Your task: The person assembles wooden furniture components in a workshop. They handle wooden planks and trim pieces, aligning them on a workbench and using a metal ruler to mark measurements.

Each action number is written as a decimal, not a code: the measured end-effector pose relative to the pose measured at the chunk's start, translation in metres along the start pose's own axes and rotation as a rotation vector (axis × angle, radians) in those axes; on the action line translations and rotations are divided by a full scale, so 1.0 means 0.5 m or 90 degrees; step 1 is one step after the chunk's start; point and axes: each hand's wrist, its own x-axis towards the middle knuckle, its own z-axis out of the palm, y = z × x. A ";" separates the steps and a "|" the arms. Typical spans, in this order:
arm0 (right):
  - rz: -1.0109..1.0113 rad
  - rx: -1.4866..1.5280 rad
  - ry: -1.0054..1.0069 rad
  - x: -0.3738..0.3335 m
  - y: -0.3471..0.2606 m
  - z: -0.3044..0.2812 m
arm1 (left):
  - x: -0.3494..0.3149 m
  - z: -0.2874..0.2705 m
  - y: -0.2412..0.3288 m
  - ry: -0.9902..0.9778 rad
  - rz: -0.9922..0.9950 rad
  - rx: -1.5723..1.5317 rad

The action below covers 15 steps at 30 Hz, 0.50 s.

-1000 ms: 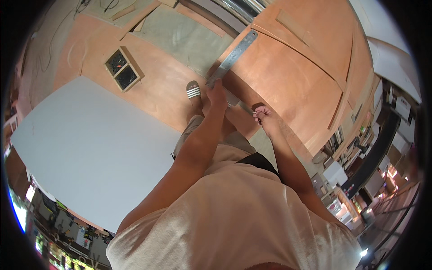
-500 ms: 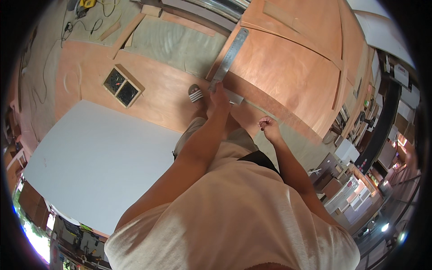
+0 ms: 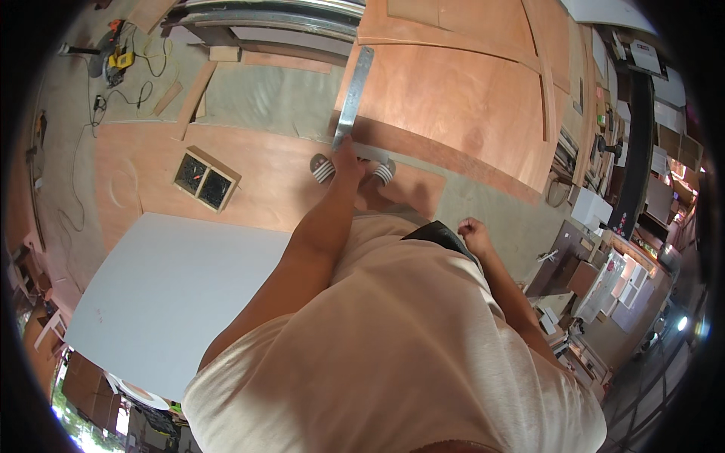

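Observation:
My left hand (image 3: 346,153) is closed around the corner end of a metal carpenter's square (image 3: 353,97). Its long blade points away from me, over the edge of a stack of plywood sheets (image 3: 453,98); the shorter arm sticks out to the right, above my sandals (image 3: 384,172). My right hand (image 3: 473,234) hangs at my right side with the fingers curled in. Whatever those fingers may hold is hidden.
A large pale panel (image 3: 181,287) lies at left. Beyond it, a two-compartment wooden box (image 3: 214,161) of small dark pieces sits on floor plywood. A yellow power tool (image 3: 119,60) and cords lie far left. Racks and boards line the right.
My view has shifted, with the plywood stack now farther left in it. Both sandals show now. The square stays in my left hand, and my right hand has drawn closer to my side.

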 end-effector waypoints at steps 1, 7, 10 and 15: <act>0.017 -0.002 0.003 -0.021 0.007 -0.007 | -0.003 -0.007 0.003 -0.006 -0.001 0.011; 0.017 0.156 0.049 -0.062 0.129 -0.001 | -0.084 0.001 0.042 -0.047 0.041 0.122; 0.011 0.199 0.075 -0.043 0.138 -0.004 | -0.124 -0.030 0.037 -0.121 -0.006 0.160; 0.104 0.648 0.025 0.018 -0.066 -0.038 | -0.187 -0.024 -0.009 -0.243 -0.048 0.264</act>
